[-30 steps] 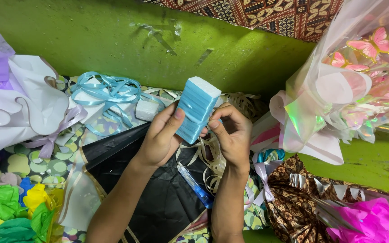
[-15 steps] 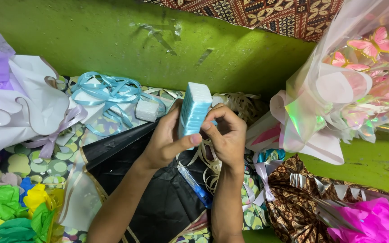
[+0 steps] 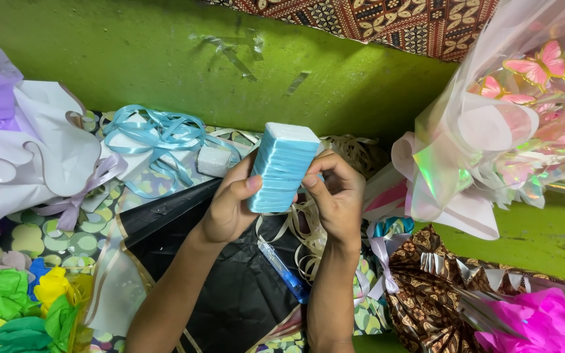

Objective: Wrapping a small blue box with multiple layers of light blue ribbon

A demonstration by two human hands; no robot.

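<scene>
A light blue ribbon block (image 3: 282, 167), white foam wound with pale blue ribbon, stands upright between both hands. My left hand (image 3: 227, 206) grips its left side with the thumb pressed on the front. Fingertips of my right hand (image 3: 338, 196) pinch the block's lower right edge. Under the hands lies a sheet of black wrapping paper (image 3: 230, 294) with a blue pen-like tool (image 3: 284, 271) on it and cream ribbon curls (image 3: 308, 235) beside it.
A loose tangle of blue ribbon (image 3: 158, 134) and a small white foam block (image 3: 214, 160) lie at the back. A bouquet wrap with pink butterflies (image 3: 511, 124) is right, white and purple paper (image 3: 21, 144) left, a green wall (image 3: 132, 59) behind.
The ribbon block has been turned in my hands, from tilted with its broad face showing to upright with its narrow wound side toward me. Both hands stayed on it.
</scene>
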